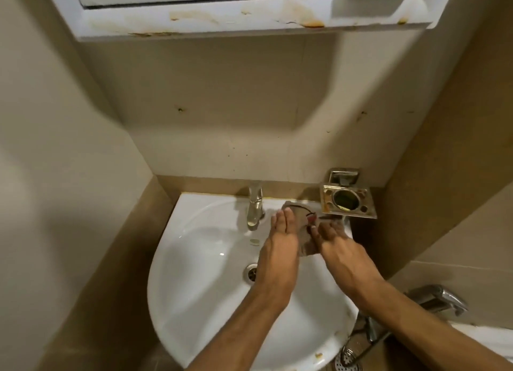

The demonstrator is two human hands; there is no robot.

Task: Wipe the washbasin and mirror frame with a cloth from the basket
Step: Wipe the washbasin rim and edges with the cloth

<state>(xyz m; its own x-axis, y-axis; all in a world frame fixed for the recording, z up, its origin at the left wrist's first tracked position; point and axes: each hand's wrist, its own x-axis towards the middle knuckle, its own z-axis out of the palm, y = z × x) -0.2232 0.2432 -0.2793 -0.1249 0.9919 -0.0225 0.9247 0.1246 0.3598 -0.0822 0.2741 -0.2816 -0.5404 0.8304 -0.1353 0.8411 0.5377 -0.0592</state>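
A white washbasin [194, 282] fills the lower middle of the head view, with a drain [251, 272] at its centre. A grey cloth [301, 226] with dark and red stitching lies on the basin's back right rim. My left hand [277, 248] presses flat on the cloth's left side. My right hand [337, 245] presses on its right side, fingers on the fabric. The white mirror frame [222, 21], stained with rust marks, hangs at the top. No basket is in view.
A chrome tap [255, 207] stands at the basin's back, just left of my hands. A brass holder [348, 201] juts from the wall right of the cloth. A chrome spray handle [441, 298] and hose sit at lower right. Beige walls close in on both sides.
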